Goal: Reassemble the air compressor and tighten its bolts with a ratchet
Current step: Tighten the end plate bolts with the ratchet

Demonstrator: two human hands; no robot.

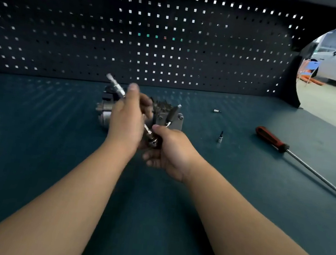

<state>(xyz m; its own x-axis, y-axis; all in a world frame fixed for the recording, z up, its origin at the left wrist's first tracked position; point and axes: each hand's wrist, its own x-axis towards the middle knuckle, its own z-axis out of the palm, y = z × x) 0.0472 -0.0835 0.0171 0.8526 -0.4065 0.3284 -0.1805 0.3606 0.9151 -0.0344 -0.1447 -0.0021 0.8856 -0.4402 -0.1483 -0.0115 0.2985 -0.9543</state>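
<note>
The grey metal air compressor (103,112) lies on the green bench mat, mostly hidden behind my hands, with its finned part (176,121) showing on the right. My left hand (126,120) is closed around a slim silver extension bar (115,85) that slants from upper left down to the right. My right hand (170,149) grips the head end of a small ratchet, whose dark handle (172,113) sticks up above my thumb. The lower tip of the bar meets the ratchet head (152,139) between my hands. Whether they are joined is blurred.
A red-handled screwdriver (271,140) lies at the right, its long shaft pointing toward the front right. A small bit socket (220,137) stands upright right of my hands, and another socket (216,111) lies farther back. A dark pegboard (152,40) closes off the back.
</note>
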